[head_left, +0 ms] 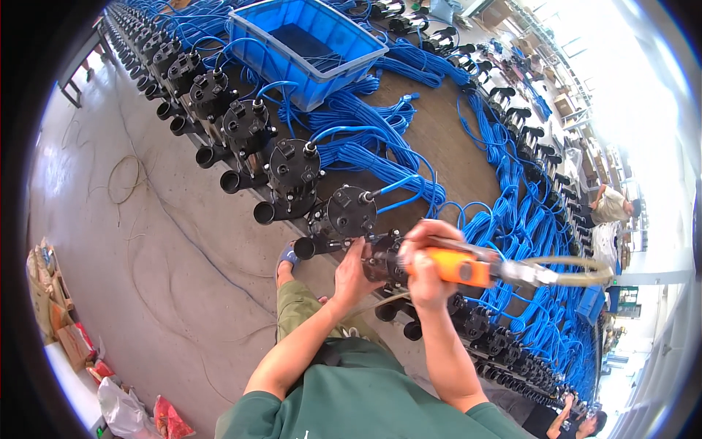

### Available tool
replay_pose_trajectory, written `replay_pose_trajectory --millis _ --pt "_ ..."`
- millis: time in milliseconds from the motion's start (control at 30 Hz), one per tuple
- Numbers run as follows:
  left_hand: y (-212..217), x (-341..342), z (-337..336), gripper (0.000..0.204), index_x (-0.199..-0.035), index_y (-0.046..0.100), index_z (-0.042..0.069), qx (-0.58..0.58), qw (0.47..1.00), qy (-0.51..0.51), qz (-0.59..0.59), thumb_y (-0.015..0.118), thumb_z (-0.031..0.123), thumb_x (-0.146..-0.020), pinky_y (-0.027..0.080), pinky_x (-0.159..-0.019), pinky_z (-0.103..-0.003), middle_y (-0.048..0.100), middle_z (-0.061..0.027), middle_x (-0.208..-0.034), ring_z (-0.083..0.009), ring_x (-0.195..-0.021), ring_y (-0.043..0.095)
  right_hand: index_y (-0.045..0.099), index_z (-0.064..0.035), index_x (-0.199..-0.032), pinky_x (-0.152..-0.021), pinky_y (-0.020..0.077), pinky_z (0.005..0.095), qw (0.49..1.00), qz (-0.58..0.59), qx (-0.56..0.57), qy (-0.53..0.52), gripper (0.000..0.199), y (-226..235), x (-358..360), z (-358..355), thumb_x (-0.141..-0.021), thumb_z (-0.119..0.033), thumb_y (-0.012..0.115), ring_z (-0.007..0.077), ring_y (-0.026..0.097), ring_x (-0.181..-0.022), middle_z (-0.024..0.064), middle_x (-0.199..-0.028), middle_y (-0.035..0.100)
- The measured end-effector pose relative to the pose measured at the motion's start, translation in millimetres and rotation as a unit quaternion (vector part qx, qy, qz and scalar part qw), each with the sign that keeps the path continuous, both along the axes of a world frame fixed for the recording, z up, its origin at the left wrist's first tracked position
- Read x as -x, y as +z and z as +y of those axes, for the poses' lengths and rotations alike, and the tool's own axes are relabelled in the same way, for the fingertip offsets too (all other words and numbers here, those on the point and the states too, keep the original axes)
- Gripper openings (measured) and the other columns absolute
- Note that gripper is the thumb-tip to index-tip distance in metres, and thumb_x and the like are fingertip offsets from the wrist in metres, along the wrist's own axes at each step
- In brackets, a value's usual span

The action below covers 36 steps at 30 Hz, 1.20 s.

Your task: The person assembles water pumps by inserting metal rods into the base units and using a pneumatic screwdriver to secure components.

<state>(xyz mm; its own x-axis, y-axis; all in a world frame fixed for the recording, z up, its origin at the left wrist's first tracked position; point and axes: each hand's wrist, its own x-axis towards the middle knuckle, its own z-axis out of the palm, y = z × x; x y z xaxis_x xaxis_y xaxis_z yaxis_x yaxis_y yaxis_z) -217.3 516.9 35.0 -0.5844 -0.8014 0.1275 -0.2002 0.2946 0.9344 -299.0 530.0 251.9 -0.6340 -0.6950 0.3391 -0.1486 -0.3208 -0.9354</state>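
My right hand (pixel 427 265) is wrapped round an orange air tool (pixel 462 268), probably an air screwdriver; it is blurred, and a yellowish air hose (pixel 585 272) runs from its metal fitting. The tool's tip is hidden at my hand, close over a black pump (pixel 382 260) in the row. My left hand (pixel 352 276) grips the near side of that same pump, its fingers partly hidden. Just beyond stands another pump with a round black top (pixel 352 211), a blue cable (pixel 398 184) leaving its cap.
A long line of similar black pumps (pixel 245 126) runs from the far left to the lower right. Behind them lie coiled blue cables (pixel 380 150) and a blue plastic crate (pixel 311 80). A thin hose (pixel 186 234) trails over the floor. Other people (pixel 614 206) are at the right.
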Motion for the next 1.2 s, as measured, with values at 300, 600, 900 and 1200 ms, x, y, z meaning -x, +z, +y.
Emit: replay_pose_trajectory --millis 300,600,900,1200 --pt "-5 -3 3 0.113 -0.143 0.042 -0.002 0.015 0.999 -0.029 -0.038 0.097 0.029 -0.050 0.051 -0.102 -0.043 0.057 -0.0230 -0.137 -0.0397 -0.124 0.059 0.058 -0.0001 -0.106 -0.065 0.0537 0.0245 0.989 0.008 -0.035 -0.145 0.025 -17 34 -29 -0.083 0.009 0.058 0.0130 0.064 -0.071 0.0076 -0.089 0.065" --pt "22 2 2 0.106 -0.142 0.041 -0.002 0.043 0.999 0.007 -0.001 0.096 0.024 -0.055 0.055 -0.091 -0.045 0.062 -0.0204 -0.125 -0.0393 -0.114 0.063 0.068 0.0022 -0.106 -0.070 0.0540 0.0243 0.983 0.042 -0.025 -0.178 0.025 -29 42 -32 -0.081 0.006 0.066 0.0106 0.067 -0.076 0.0079 -0.090 0.071" --pt "8 4 7 0.120 -0.151 0.032 0.000 -0.015 0.997 -0.027 -0.074 0.096 0.031 -0.055 0.052 -0.097 -0.045 0.057 -0.0233 -0.137 -0.0393 -0.122 0.061 0.069 -0.0020 -0.090 -0.066 0.0519 0.0272 0.965 0.143 -0.040 -0.215 0.016 -18 39 -31 -0.074 -0.001 0.071 0.0133 0.065 -0.066 0.0053 -0.073 0.066" --pt "14 -3 2 0.110 -0.149 0.031 0.001 -0.068 0.991 -0.051 -0.108 0.092 0.038 -0.065 0.048 -0.101 -0.048 0.057 -0.0257 -0.132 -0.0425 -0.120 0.059 0.068 -0.0013 -0.106 -0.066 0.0517 0.0242 0.985 0.057 0.074 -0.148 0.032 24 19 2 -0.075 0.005 0.067 0.0095 0.063 -0.070 0.0046 -0.085 0.070"
